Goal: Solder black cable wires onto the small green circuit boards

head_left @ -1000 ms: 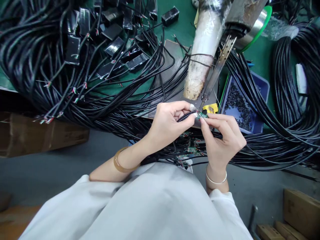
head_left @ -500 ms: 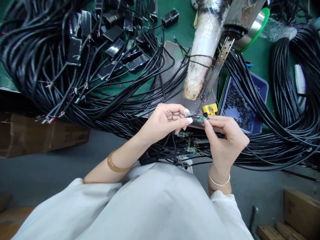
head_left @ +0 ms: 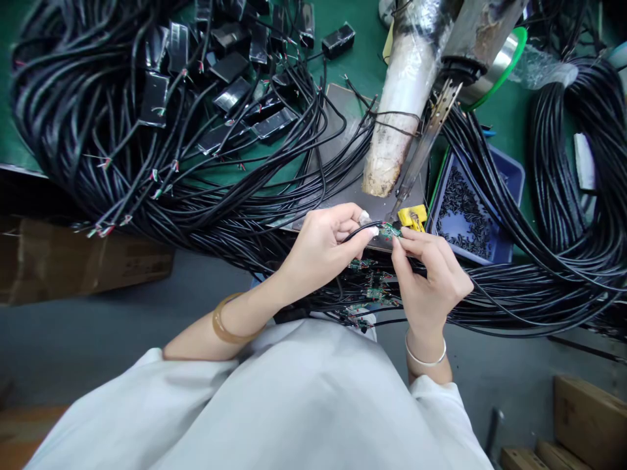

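My left hand (head_left: 326, 245), with white covers on its fingertips, is closed on a black cable (head_left: 363, 228). The cable's end meets a small green circuit board (head_left: 390, 230) with thin coloured wires. Thumb and fingers of my right hand (head_left: 434, 271) pinch that board at its right side. Just above the board is the tip of a soldering iron (head_left: 421, 147), mounted pointing downward. A yellow piece (head_left: 413, 217) sits right behind my right fingertips. More green boards (head_left: 376, 294) with wires hang below my hands, partly hidden among cables.
Black cables (head_left: 230, 196) with stripped ends and black rectangular pieces (head_left: 155, 98) cover the left of the green table. A fume pipe (head_left: 394, 137) slants down beside the iron. At right are a blue bin (head_left: 514, 173) of small black parts, a solder spool (head_left: 499, 72) and coiled cables (head_left: 553, 143).
My right hand has shifted slightly left and down with the board. The black cable now shows more clearly, arched over my left fingers. The camera view has moved a little.
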`<act>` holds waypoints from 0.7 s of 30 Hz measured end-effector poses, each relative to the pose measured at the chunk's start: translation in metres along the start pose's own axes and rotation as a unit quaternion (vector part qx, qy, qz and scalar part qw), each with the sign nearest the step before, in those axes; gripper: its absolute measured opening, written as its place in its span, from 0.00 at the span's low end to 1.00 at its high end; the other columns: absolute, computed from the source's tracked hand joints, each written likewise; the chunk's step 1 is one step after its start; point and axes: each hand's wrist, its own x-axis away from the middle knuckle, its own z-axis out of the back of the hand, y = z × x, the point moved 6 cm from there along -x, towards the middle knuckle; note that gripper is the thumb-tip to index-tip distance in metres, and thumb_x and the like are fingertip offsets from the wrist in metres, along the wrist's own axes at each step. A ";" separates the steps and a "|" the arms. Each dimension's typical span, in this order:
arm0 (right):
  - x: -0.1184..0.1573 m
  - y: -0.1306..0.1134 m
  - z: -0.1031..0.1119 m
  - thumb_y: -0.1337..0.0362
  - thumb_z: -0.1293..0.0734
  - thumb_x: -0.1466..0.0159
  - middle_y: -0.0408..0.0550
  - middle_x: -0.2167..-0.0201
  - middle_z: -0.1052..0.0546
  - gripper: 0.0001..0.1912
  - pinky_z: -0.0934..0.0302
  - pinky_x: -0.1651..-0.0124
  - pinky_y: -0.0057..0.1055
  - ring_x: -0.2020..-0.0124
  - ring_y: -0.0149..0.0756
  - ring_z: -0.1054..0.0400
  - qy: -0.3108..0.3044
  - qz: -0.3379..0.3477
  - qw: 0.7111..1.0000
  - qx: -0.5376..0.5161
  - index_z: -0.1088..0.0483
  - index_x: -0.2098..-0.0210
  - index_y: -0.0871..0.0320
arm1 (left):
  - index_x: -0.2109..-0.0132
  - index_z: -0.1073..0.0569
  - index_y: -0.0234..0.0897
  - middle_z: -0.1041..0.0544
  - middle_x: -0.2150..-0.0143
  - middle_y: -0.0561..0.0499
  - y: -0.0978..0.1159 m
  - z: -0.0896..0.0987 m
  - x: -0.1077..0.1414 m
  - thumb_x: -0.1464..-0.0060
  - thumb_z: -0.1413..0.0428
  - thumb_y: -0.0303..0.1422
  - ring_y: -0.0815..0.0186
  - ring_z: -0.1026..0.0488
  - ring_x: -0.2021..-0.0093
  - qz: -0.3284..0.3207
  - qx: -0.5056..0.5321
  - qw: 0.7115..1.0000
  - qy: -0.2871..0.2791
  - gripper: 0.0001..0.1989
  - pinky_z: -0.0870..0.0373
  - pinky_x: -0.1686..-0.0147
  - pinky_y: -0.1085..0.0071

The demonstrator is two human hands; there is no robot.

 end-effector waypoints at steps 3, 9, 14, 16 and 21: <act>-0.002 0.001 0.001 0.73 0.29 0.38 0.42 0.63 0.19 0.07 0.27 0.59 0.25 0.62 0.27 0.24 0.008 -0.014 1.000 -0.011 0.30 0.66 0.56 | 0.67 0.31 0.35 0.38 0.81 0.60 0.004 0.001 -0.001 0.44 0.42 0.31 0.76 0.44 0.80 -0.040 -0.069 0.996 0.048 0.06 0.46 0.79 0.77; -0.006 0.002 0.001 0.72 0.28 0.38 0.40 0.65 0.20 0.07 0.28 0.61 0.24 0.63 0.27 0.24 0.004 -0.040 0.999 -0.027 0.30 0.68 0.56 | 0.72 0.34 0.36 0.44 0.82 0.62 0.018 -0.003 -0.002 0.47 0.43 0.27 0.76 0.51 0.80 -0.096 -0.159 0.976 0.113 0.08 0.53 0.79 0.75; -0.011 0.002 0.001 0.70 0.28 0.37 0.40 0.66 0.20 0.05 0.29 0.59 0.26 0.63 0.28 0.24 0.006 -0.031 0.999 -0.026 0.28 0.68 0.56 | 0.71 0.33 0.36 0.42 0.82 0.62 0.021 -0.003 -0.005 0.47 0.43 0.28 0.76 0.50 0.80 -0.084 -0.144 0.982 0.092 0.07 0.52 0.78 0.74; -0.013 0.002 0.002 0.70 0.28 0.37 0.41 0.66 0.20 0.05 0.29 0.59 0.26 0.63 0.28 0.24 0.007 -0.033 0.999 -0.025 0.27 0.68 0.55 | 0.72 0.33 0.36 0.43 0.81 0.61 0.024 -0.002 -0.005 0.46 0.43 0.29 0.76 0.50 0.79 -0.084 -0.139 0.983 0.086 0.08 0.52 0.78 0.74; -0.015 0.000 0.005 0.68 0.28 0.37 0.41 0.65 0.20 0.04 0.28 0.60 0.28 0.64 0.30 0.24 0.006 -0.037 0.999 -0.011 0.26 0.67 0.54 | 0.73 0.34 0.36 0.44 0.81 0.60 0.028 -0.001 -0.007 0.46 0.43 0.28 0.75 0.51 0.79 -0.085 -0.137 0.984 0.081 0.09 0.53 0.78 0.74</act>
